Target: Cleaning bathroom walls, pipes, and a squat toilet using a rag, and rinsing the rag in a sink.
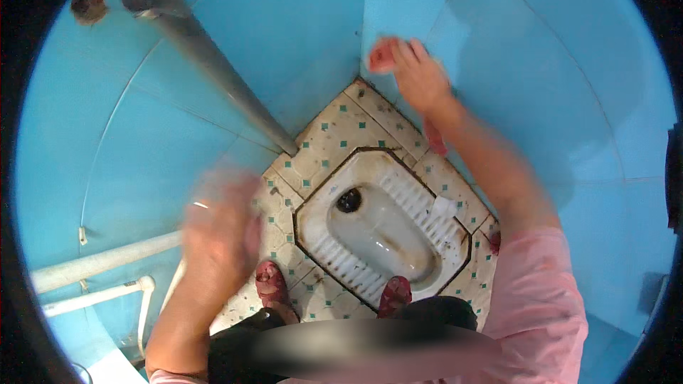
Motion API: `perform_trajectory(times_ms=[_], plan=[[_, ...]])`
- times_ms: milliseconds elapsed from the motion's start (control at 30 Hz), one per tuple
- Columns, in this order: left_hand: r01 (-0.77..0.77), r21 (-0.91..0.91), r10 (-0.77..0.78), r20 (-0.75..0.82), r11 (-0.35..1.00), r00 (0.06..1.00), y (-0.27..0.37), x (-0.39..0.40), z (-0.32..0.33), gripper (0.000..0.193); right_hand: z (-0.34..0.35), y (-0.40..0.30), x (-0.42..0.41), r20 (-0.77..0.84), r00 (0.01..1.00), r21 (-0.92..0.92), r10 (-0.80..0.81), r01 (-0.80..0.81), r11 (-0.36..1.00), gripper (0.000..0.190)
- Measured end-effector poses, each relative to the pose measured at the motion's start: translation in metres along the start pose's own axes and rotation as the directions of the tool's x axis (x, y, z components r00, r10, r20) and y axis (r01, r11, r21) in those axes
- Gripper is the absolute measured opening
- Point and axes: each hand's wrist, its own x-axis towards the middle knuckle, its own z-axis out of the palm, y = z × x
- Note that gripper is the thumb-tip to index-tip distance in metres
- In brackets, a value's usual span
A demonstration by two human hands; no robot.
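Note:
My right hand [421, 74] is shut on a red cloth [383, 55] against the blue wall near the corner. Another red strip [435, 137] shows below the wrist; whether it is part of the same cloth I cannot tell. My left hand [221, 218] is raised at the left, strongly blurred by motion. Its fingers are too smeared to show whether anything is in them. Between the hands, set lower in the floor, lies a white ceramic squat toilet [384, 234] with stains and a dark drain hole [350, 200]. A white scrap [444, 206], possibly paper, rests on its right ribbed footrest.
A thick grey pipe [229, 80] rises from the floor along the left wall. White pipes [106, 261] run at the lower left. My feet wear red slippers [271, 281], one beside the toilet, one at its near edge. The floor tiles [325, 144] carry green squares and dirt.

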Motion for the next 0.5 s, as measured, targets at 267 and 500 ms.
perform_trajectory(times_ms=[267,500], plan=[[0.227,0.809,0.059,-0.306,0.542,0.95,-0.074,0.055,-0.039,0.048,0.021,-0.029,0.069,0.169,0.977,0.283,0.131,-0.175,0.943,0.038],[0.189,0.786,0.314,-0.438,0.588,0.843,-0.122,0.071,-0.02,0.045,0.068,-0.036,0.058,0.196,0.976,0.419,0.098,-0.174,0.891,0.037]])
